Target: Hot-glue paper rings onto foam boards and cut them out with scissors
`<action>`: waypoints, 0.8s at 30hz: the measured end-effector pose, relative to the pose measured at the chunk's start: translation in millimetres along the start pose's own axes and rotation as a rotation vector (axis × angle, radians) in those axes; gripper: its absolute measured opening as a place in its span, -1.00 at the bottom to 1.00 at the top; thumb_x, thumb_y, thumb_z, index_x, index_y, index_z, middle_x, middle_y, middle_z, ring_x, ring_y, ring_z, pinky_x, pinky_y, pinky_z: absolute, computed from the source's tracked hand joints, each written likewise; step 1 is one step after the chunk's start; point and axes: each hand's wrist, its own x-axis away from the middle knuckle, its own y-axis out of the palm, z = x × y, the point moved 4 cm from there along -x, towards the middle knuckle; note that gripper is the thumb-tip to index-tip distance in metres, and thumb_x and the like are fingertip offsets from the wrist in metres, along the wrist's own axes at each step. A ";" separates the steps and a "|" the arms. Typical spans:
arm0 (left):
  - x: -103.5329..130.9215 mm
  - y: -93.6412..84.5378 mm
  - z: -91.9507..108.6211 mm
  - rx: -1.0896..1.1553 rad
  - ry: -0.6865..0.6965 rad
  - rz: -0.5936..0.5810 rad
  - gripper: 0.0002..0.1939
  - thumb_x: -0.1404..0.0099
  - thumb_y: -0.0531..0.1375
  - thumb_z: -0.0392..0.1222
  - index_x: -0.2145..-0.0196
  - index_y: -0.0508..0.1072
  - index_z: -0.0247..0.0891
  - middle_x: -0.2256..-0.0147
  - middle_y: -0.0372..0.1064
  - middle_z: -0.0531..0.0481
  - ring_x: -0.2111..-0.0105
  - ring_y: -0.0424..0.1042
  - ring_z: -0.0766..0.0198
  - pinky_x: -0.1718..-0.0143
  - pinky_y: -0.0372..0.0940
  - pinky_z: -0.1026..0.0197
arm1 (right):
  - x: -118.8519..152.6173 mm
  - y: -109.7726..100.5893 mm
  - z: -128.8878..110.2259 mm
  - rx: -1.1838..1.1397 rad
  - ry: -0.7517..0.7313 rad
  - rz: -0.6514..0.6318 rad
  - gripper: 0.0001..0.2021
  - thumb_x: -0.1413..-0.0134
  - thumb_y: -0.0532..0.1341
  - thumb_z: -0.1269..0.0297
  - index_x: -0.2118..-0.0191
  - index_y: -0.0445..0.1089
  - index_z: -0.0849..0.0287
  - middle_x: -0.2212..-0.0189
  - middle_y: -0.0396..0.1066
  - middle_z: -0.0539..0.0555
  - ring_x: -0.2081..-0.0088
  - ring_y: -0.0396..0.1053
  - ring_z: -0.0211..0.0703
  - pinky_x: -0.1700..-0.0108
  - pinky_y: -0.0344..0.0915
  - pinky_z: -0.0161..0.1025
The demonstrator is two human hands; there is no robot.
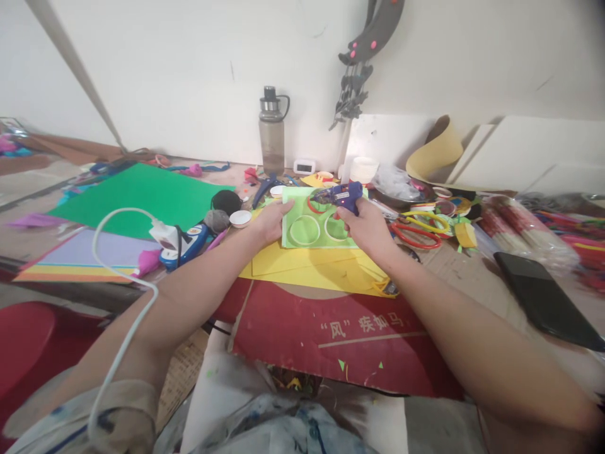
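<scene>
My left hand (273,221) pinches the left edge of a light green sheet (293,208). In my right hand (371,228) is a blue glue gun (348,195), its front end pointing left over the sheet's upper part. Two pale rings lie side by side on the sheet: a left ring (291,231) and a right ring partly behind my right fingers. A red ring (309,205) shows above them, partly covered by the glue gun. Beneath the green sheet are yellow sheets (302,268), lying on a red printed cardboard (293,321).
A grey bottle (272,142) stands against the wall. To the left lie a large green sheet (146,195) and a blue power strip (189,247) with a white plug. Red-handled scissors (416,238) and a black phone (543,296) lie on the right. A red stool (33,353) stands lower left.
</scene>
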 end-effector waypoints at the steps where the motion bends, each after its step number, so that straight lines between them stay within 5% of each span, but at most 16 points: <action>1: 0.2 0.5 -0.2 0.001 0.004 -0.011 -0.63 -0.48 0.22 -0.31 -0.19 0.57 -0.40 0.02 0.68 -0.35 -0.01 0.69 -0.10 -0.27 0.46 -0.23 | -0.2 -1.4 -0.4 -0.012 0.018 0.011 -0.80 -0.26 0.16 0.12 0.24 0.43 0.12 0.35 0.52 0.14 0.28 0.46 0.04 0.21 0.38 -0.07; 15: 8.0 5.5 17.9 -0.059 0.113 0.063 -0.81 -0.49 0.19 -0.40 0.11 0.63 -0.42 0.22 0.70 -0.24 0.11 0.71 0.05 -0.17 0.53 -0.07 | -1.0 -19.2 -23.2 0.002 0.102 -0.109 -0.85 -0.24 0.19 0.24 0.37 0.33 0.07 0.50 0.40 0.02 0.38 0.41 -0.04 0.24 0.35 -0.09; 24: 7.0 3.6 20.0 -0.071 0.153 0.053 -0.84 -0.45 0.23 -0.39 0.11 0.63 -0.40 0.24 0.70 -0.23 0.07 0.71 0.04 -0.17 0.52 -0.03 | 4.4 -27.9 -31.6 0.152 0.014 0.010 -0.86 -0.21 0.21 0.17 0.30 0.40 0.11 0.31 0.58 0.18 0.24 0.49 0.09 0.11 0.37 -0.03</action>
